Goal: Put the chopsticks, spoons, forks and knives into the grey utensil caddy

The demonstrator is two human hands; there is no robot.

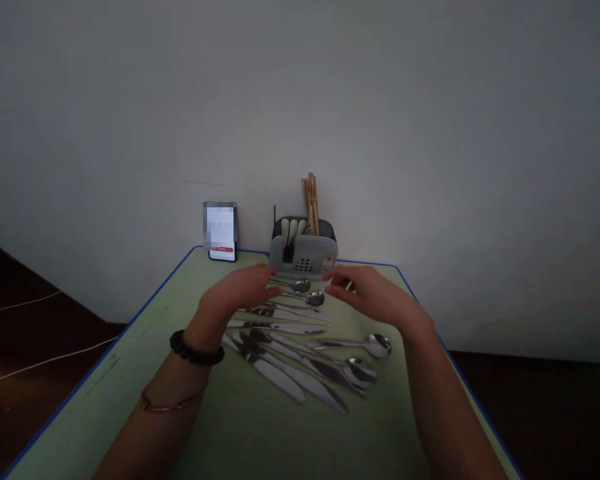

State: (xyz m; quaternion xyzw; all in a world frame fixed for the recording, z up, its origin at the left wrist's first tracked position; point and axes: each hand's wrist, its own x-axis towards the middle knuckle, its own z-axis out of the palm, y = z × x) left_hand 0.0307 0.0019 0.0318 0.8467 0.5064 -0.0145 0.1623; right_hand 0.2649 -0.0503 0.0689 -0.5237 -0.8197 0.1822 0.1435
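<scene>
My left hand (244, 287) is open at the lower left corner of a grey cutlery holder (305, 247), its thumb apart from the fingers. At the lower right corner is my right hand (370, 288), also open, with thumb and fingers parted. Whether the fingertips touch the holder I cannot tell. Between the hands lie two small spoons (316, 299), the left hand partly hiding their handles. Nearer to me several table knives (280, 379) fan out beside two larger spoons (360, 372). Wooden chopsticks (311, 203) and white-handled utensils (293, 230) stand in the holder.
A phone (222, 230) with a lit screen leans on the wall (380, 133) at the back left. The pale green table (145, 333) has a blue edge and meets the wall. White cables (50, 361) hang on the left, beyond the table.
</scene>
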